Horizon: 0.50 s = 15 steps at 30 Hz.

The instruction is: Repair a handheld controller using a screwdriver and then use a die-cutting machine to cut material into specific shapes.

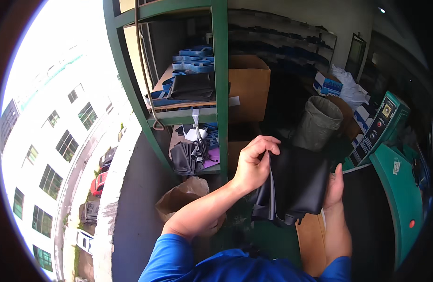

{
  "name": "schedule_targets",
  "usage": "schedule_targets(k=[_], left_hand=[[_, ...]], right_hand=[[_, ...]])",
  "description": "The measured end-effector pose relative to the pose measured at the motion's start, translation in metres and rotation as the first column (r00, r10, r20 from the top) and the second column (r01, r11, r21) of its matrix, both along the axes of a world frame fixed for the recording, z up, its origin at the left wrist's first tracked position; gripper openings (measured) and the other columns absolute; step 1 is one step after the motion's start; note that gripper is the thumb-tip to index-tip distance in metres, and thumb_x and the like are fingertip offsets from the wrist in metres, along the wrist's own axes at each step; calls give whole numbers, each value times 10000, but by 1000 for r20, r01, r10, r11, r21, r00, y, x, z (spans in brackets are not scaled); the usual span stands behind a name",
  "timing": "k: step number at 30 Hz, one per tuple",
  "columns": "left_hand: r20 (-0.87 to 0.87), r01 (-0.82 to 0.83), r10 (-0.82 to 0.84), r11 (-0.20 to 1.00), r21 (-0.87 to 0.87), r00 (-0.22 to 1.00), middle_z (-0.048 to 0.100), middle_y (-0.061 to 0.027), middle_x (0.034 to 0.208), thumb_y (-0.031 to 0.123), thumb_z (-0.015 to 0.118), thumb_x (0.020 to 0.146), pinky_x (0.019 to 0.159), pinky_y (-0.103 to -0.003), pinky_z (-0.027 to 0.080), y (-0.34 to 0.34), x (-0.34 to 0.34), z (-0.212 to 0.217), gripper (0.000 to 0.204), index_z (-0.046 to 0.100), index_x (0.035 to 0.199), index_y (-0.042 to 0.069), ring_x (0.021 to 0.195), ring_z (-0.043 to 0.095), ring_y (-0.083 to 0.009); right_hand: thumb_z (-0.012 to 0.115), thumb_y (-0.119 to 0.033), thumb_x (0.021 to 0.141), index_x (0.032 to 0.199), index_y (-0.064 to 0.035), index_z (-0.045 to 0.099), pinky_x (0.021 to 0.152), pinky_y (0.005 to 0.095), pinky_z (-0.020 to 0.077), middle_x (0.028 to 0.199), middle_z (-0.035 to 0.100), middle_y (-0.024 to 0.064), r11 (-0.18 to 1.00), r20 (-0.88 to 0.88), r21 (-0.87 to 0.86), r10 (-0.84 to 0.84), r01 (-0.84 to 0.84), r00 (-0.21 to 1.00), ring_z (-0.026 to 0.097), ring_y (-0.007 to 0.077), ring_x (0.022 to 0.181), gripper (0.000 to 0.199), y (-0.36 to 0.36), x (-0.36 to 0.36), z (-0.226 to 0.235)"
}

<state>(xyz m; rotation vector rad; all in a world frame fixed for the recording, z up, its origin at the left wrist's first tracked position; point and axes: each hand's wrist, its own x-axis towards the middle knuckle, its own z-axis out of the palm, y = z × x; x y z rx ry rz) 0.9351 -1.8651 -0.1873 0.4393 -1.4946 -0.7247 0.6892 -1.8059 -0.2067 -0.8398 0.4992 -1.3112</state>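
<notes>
Between my two hands hangs a stack of black, leather-like sheets point(298, 183), with several layers showing along its lower left edge. My left hand point(255, 162) pinches the upper left edge of the stack, thumb and fingers closed on it. My right hand point(334, 189) supports the right side; its thumb points up along the edge and its other fingers are hidden behind the sheets.
To the left stands a green metal shelf point(220, 94) with blue straps point(194, 63) and folded black sheets point(193, 86). A paper bag point(183, 195) sits on the floor below. Beyond my hands are a lined bin point(318, 124) and a cardboard box point(248, 89). A green machine point(390, 188) is at right.
</notes>
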Motion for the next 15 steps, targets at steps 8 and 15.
schedule_targets(k=[8, 15], left_hand=[[53, -164, 156, 960, 228, 986, 619, -63, 1012, -73, 543, 929, 729, -227, 487, -79, 30, -14, 341, 494, 1252, 23, 871, 592, -82], [86, -102, 60, 734, 672, 995, 646, -43, 1018, 33, 607, 954, 828, -263, 524, -61, 55, -128, 196, 578, 1146, 1, 909, 620, -102]], right_hand=[[630, -97, 883, 1105, -4, 610, 758, 271, 535, 983, 676, 62, 947, -487, -319, -204, 45, 849, 646, 131, 829, 242, -171, 8, 81], [672, -94, 885, 1134, 23, 620, 832, 259, 506, 1025, 682, 67, 710, -395, -704, -372, -16, 840, 634, 123, 901, 280, -341, 90, 185]])
